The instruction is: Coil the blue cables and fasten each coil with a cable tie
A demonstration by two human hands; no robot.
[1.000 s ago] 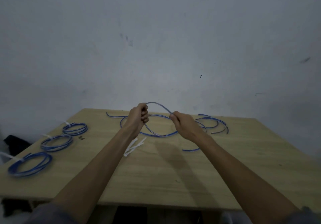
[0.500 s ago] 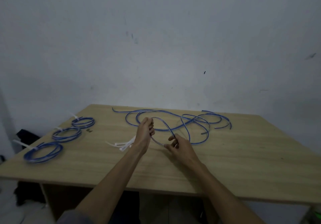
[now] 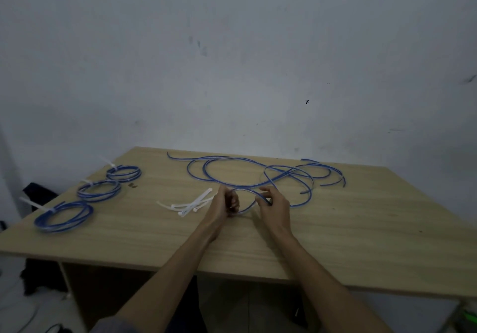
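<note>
Step in hand: we judge that we are winding a first small loop in the loose blue plastic-sheathed cable (image 3: 258, 175), so a fourth coil is just begun
Left grip: our left hand (image 3: 225, 203), at the middle of the frame, has its fingers curled round the near side of the small loop, low over the pale wooden surface (image 3: 361, 242)
Right grip: our right hand (image 3: 274, 205), just right of it, pinches the far side of the same loop between thumb and fingers
Cable: the rest of it sprawls in wide slack curves across the back of the surface, from upper centre to the right, tangled over itself with at least one other strand
Finished work: three tied blue coils (image 3: 99, 190) lie in a row at the left edge, each with a white tie tail sticking out
Ties: a loose bunch of white plastic cable ties (image 3: 189, 203) lies just left of our left hand
Next move: we would feed slack from the right into the left grip, turn after turn, keeping the loops the same size; the crossings behind may snag, so we should draw gently
</note>
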